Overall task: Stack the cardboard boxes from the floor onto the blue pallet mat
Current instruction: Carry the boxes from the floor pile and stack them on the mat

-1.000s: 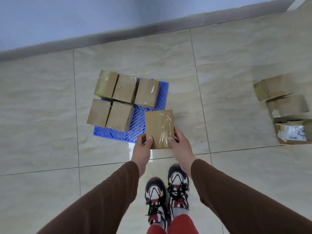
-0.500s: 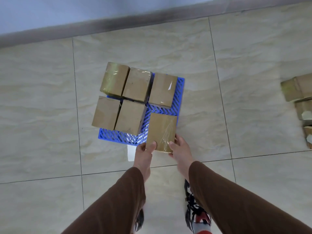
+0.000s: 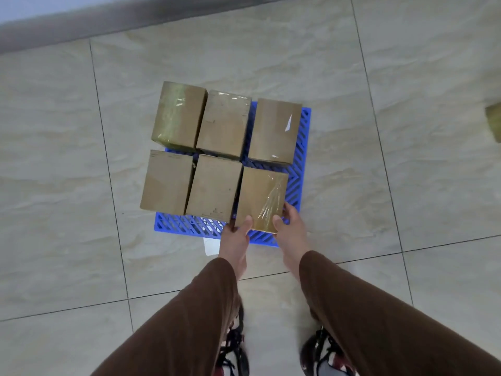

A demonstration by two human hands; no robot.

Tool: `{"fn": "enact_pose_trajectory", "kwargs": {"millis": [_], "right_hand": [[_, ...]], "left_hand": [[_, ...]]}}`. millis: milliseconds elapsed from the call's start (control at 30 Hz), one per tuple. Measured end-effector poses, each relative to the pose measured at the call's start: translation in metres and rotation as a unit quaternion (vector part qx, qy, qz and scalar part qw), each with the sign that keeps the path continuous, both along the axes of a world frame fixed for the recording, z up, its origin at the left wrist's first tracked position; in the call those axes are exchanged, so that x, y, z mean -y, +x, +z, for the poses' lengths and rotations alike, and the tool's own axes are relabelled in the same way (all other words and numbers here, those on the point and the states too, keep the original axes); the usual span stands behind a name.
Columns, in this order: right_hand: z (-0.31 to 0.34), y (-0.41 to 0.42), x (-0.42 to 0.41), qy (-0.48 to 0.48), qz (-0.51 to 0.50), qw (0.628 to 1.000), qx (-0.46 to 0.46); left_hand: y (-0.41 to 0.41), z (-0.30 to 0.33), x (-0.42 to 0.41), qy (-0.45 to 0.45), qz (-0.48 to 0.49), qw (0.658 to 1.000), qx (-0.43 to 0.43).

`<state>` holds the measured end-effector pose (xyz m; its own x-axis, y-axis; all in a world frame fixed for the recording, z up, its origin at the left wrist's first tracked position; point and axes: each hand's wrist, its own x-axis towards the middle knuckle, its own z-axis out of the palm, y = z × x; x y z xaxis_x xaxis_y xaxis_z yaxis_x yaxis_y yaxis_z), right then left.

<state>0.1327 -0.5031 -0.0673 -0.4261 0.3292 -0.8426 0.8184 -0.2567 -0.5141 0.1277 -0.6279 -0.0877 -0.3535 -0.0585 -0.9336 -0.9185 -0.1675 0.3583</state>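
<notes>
A blue lattice pallet mat [image 3: 296,185] lies on the tiled floor. Several brown cardboard boxes stand on it in two rows, among them a far-right box [image 3: 273,130] and a near-middle box [image 3: 212,187]. At the near right corner of the mat is a taped cardboard box [image 3: 260,198], close beside the near-middle box. My left hand [image 3: 235,240] grips its near left corner and my right hand [image 3: 291,229] grips its near right corner. I cannot tell whether it rests on the mat or hangs just above it.
Part of another cardboard box [image 3: 494,123] shows at the right edge on the floor. A grey skirting board [image 3: 135,14] runs along the far wall. A white scrap [image 3: 211,245] lies just in front of the mat. My shoes [image 3: 329,354] are at the bottom.
Both hands have carried the taped box forward and down into the near right spot on the mat. The view has moved closer and the floor boxes at right have slid out of frame.
</notes>
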Motion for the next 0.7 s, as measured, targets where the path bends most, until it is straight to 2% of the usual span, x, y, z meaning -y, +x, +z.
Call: {"fn": "enact_pose_trajectory", "kwargs": {"millis": [133, 333, 533, 700], "right_hand": [[0.009, 0.005, 0.0, 0.017, -0.002, 1.0, -0.003], [0.048, 0.018, -0.032, 0.05, -0.005, 0.999, -0.007], [0.104, 0.038, -0.106, 0.127, -0.039, 0.991, -0.021], [0.16, 0.082, -0.199, 0.17, -0.121, 0.978, -0.023]], "left_hand": [[0.005, 0.004, 0.001, -0.009, -0.02, 1.0, 0.011], [0.014, 0.057, -0.013, -0.012, -0.088, 0.995, 0.048], [0.0, 0.126, -0.075, -0.04, -0.173, 0.984, -0.026], [-0.004, 0.178, -0.166, -0.078, -0.303, 0.946, -0.085]]}}
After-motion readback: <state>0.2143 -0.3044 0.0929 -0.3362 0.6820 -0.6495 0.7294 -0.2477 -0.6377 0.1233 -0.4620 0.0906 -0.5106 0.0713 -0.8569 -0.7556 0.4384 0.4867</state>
